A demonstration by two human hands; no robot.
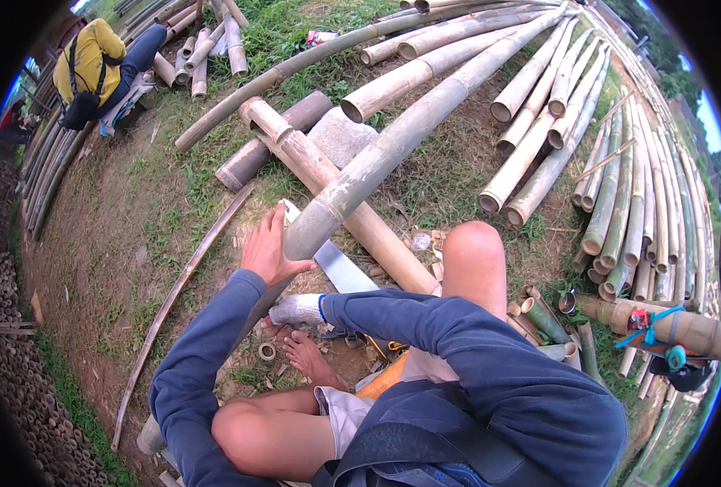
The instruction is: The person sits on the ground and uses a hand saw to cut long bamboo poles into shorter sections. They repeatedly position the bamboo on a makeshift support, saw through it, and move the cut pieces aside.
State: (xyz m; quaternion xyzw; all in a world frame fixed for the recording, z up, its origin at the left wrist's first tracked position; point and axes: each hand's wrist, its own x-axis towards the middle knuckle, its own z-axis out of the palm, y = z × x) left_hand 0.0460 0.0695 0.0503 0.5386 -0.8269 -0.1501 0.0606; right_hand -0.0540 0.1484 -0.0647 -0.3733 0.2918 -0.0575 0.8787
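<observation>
Your L hand lies on bamboo pole, fingers tog., thumb apart; gloved R hand by its R edge, can't tell grip.

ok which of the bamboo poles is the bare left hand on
The long, thick green-grey bamboo pole, with the bare left hand on it. It crosses diagonally over the tan bamboo pole; the other poles lie away from that hand.

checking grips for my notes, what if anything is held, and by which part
The left hand lies on the near stretch of the long green bamboo pole; whether the gloved right hand holds anything can't be told.
</observation>
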